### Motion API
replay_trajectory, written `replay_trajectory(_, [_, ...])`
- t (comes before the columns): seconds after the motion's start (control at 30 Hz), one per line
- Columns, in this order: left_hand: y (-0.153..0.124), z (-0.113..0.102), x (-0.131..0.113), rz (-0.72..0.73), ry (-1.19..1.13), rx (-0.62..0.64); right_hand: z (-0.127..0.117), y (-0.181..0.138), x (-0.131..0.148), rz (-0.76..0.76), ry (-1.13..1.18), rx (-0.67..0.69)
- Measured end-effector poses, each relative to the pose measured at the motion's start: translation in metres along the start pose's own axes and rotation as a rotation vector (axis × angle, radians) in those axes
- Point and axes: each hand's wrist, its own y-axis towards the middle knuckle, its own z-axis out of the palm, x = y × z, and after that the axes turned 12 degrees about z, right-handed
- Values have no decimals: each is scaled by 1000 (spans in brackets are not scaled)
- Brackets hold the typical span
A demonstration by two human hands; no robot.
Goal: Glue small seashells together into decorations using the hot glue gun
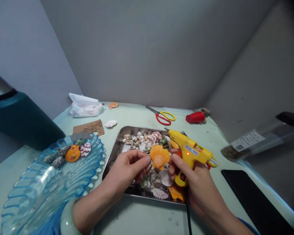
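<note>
An orange scallop shell [159,157] is held up over the metal tray, its ribbed side facing me. My left hand [134,164] is closed in a pinch on the shell's left edge. Closed around a yellow glue gun [189,150] is my right hand [194,178], with its thumb and fingertips also at the shell's right edge. A light glows orange on the gun's side, and a black cord [188,212] hangs from its handle. Below both hands, the metal tray [117,143] holds many small shells, partly hidden by my hands.
To the left sits a blue shell-shaped dish [46,186] with several shells at its far side. A dark teal bottle [24,117] stands behind it. Scissors [163,117], a red cup [195,117] and a tissue pack [84,106] lie toward the back. At right are a clear container [259,140] and a black object [250,199].
</note>
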Motion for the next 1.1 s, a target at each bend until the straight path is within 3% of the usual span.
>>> replay_trajectory(0.17, [0,-1,1,-20,16,57,2,0,0,-23,24,-24])
replay_trajectory(0.3, [-1,-1,0,27,3,30,0,1,1,49,117,87])
replay_trajectory(0.43, [-5,-2,0,211,53,-67,-4,4,2,168,249,151])
replay_trajectory(0.53, [-7,-3,0,414,190,62,-4,5,3,191,275,165])
replay_trajectory(0.6, [-8,-4,0,474,273,132,-3,5,3,205,269,183])
replay_trajectory(0.73, [-5,-4,0,410,271,162,-2,4,5,252,215,230])
replay_trajectory(0.87, [-3,-2,0,326,236,94,-4,5,6,275,125,222])
replay_trajectory(1.0, [-3,1,0,76,141,52,-3,3,5,187,47,172])
replay_trajectory(1.1, [-2,1,0,-9,114,70,-2,2,4,91,17,129])
